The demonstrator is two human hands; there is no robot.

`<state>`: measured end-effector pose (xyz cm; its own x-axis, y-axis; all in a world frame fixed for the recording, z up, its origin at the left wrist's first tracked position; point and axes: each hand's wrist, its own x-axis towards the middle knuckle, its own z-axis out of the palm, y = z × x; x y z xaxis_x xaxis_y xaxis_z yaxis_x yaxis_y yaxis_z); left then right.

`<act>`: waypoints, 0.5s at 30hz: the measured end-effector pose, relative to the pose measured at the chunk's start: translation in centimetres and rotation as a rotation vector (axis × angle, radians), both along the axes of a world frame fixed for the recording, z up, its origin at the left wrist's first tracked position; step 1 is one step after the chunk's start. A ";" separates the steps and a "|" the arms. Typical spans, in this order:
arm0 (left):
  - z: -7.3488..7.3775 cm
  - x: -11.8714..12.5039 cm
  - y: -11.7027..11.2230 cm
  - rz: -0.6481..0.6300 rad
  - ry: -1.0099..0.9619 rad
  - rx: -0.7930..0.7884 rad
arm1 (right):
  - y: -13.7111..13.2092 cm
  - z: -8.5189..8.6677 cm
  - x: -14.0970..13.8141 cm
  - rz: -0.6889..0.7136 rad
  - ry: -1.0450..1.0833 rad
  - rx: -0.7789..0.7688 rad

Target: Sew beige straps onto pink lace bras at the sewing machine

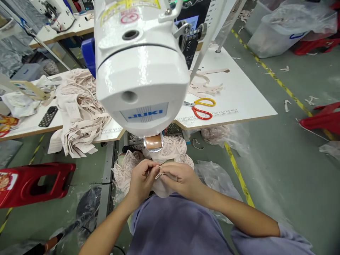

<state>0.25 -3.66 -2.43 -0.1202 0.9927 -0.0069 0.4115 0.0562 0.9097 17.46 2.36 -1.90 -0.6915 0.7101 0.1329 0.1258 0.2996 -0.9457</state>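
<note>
Both my hands meet just below the white JUKI sewing machine head (140, 67). My left hand (142, 179) pinches a thin pale strap (158, 174) of a beige lace garment (172, 148) that bunches under the machine's copper-coloured roller foot (153, 142). My right hand (180, 179) is closed on the same strap and fabric from the right. The fingertips of both hands nearly touch. The rest of the garment hangs in my lap over my lilac clothing.
A heap of beige straps and lace pieces (79, 113) lies on the white table (239, 95) at left, beside a black remote (48, 116). Yellow and red scissors (202, 108) lie at right. Red stools (34, 182) and plastic bags (287, 24) stand on the green floor.
</note>
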 end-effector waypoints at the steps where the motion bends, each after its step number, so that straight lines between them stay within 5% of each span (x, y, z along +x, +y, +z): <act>1: -0.2 -0.1 0.0 0.000 0.061 0.034 | 0.0 0.0 -0.1 0.000 -0.009 -0.012; 10: -0.7 -0.4 0.4 -0.038 0.100 0.170 | 0.8 -1.2 -0.4 -0.122 -0.018 -0.169; 15: 0.7 -0.7 0.5 -0.028 0.285 0.250 | 2.4 -0.2 0.5 -0.180 -0.168 0.015</act>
